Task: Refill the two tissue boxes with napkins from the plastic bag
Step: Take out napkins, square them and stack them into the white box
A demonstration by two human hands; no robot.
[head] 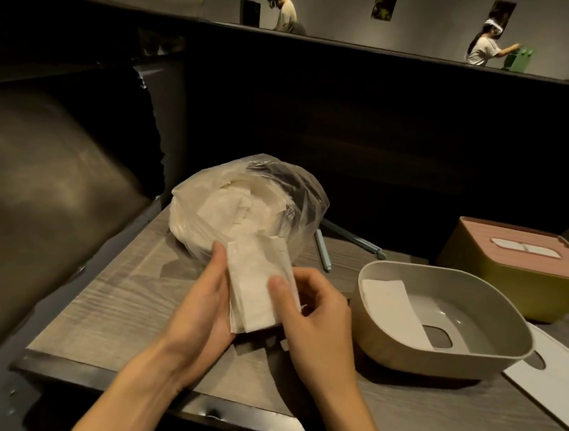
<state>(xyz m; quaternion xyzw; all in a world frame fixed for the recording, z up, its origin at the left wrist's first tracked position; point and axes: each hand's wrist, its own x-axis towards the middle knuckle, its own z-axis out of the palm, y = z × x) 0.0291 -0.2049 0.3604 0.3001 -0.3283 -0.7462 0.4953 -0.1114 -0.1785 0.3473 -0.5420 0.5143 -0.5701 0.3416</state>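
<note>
Gripping a napkin stack [259, 283], left hand [204, 306] and right hand [315, 316], fingers curled round it, lower sheets hidden

Bare forearms, sleeveless seemingly, left hand [203, 306], right hand [318, 321]

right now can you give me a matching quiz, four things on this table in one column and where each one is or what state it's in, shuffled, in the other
Things
1. plastic bag
2. stack of napkins
3. beige box
4. yellow box

States
A. closed with a pink lid, far right
B. held between both hands
C. open, one napkin lying inside
D. full of napkins, behind the hands

Pairs: 1-D, 2-B, 3-C, 4-A
</note>
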